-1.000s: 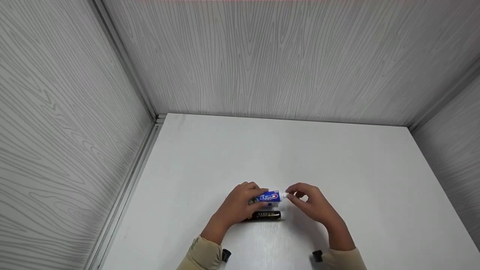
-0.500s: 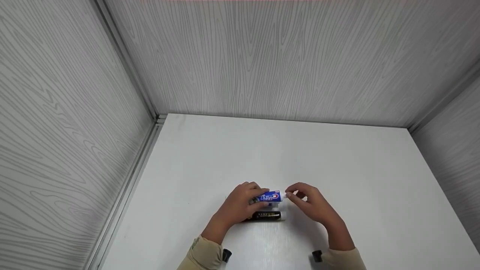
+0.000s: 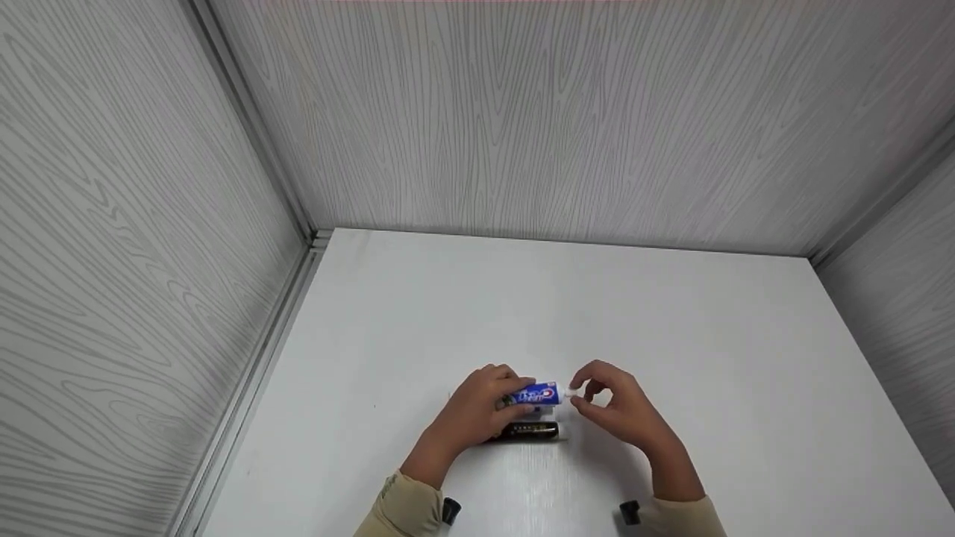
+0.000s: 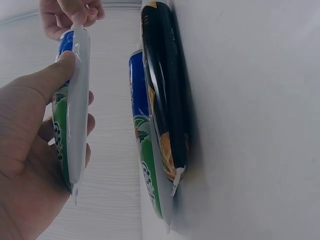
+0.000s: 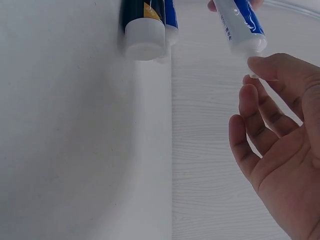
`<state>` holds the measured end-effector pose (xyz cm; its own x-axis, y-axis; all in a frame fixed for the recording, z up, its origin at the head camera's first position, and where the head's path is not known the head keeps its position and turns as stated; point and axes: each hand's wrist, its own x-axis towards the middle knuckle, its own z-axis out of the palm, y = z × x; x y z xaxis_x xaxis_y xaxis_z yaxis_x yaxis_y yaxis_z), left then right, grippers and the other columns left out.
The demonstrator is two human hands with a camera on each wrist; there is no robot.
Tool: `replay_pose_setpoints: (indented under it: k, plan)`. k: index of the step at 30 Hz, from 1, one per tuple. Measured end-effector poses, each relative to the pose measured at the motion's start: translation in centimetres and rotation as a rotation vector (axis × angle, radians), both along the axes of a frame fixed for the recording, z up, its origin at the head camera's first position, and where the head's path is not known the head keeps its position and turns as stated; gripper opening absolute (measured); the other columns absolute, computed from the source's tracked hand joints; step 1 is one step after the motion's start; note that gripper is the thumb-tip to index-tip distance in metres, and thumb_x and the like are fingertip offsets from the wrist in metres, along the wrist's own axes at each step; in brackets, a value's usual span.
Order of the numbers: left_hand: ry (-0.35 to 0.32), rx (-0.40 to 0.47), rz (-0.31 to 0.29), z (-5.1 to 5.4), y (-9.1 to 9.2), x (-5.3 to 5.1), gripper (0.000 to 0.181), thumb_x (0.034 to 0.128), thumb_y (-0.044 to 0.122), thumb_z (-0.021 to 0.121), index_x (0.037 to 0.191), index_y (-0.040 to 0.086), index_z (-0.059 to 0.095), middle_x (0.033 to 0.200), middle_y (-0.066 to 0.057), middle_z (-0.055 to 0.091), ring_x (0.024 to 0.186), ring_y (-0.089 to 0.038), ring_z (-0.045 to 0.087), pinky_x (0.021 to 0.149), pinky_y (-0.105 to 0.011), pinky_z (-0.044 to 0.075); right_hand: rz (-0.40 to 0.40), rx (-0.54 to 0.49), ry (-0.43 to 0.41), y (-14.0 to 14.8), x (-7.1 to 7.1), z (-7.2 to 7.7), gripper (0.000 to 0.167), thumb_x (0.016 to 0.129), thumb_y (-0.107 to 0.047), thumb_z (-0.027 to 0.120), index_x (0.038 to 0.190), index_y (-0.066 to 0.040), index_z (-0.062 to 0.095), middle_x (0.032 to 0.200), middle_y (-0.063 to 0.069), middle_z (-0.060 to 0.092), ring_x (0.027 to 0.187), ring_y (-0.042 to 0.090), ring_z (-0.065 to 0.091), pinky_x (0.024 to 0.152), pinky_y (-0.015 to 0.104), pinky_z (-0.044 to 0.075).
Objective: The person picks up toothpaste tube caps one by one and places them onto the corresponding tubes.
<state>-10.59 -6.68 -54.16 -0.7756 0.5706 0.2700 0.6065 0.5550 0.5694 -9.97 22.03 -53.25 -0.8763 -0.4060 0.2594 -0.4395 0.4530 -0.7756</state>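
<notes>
My left hand (image 3: 474, 406) grips a blue, green and white toothpaste tube (image 3: 539, 393), holding it above the table. In the left wrist view, the thumb lies along the tube's side and the other fingers come round from behind. At the tube's right end is a small white cap (image 3: 571, 393), pinched between thumb and forefinger of my right hand (image 3: 619, 406). The right wrist view shows the thumb on this cap, partly covering it, with the other fingers loosely bent. Below the held tube lie a similar blue and green tube (image 4: 145, 135) and a black tube (image 4: 162, 90).
Side by side on the white table (image 3: 709, 358), the two lying tubes almost touch. The black one has a wide white cap (image 5: 145, 40). Grey wood-grain panels (image 3: 522, 119) enclose the table at the back and sides.
My right thumb and forefinger have shifted slightly around the cap, with the thumb a little lower. The left hand and its toothpaste tube have hardly moved.
</notes>
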Motion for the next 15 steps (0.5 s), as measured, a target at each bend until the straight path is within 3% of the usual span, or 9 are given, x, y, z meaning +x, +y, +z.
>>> replay_pose_setpoints:
  k: [8, 15]
  plan:
    - [-0.002, -0.009, 0.006, -0.09, 0.03, 0.04, 0.042, 0.1011, 0.039, 0.074, 0.139, 0.022, 0.072, 0.114, 0.003, 0.073, 0.099, -0.013, 0.064, 0.089, -0.036, 0.054, -0.001, 0.007, -0.017, 0.02, -0.04, -0.22, 0.015, 0.097, -0.012, 0.080, 0.108, -0.020, 0.074, 0.106, -0.004, 0.073, 0.087, 0.013, 0.068, 0.082, 0.034, 0.058]
    - [0.005, 0.000, 0.006, -0.17, 0.06, 0.14, 0.042, 0.1004, 0.038, 0.075, 0.138, 0.021, 0.073, 0.113, 0.002, 0.073, 0.099, -0.013, 0.064, 0.089, -0.036, 0.055, -0.019, 0.045, -0.100, 0.03, -0.06, -0.31, 0.009, 0.103, -0.023, 0.073, 0.111, -0.022, 0.075, 0.109, -0.007, 0.073, 0.093, 0.011, 0.067, 0.087, 0.032, 0.057]
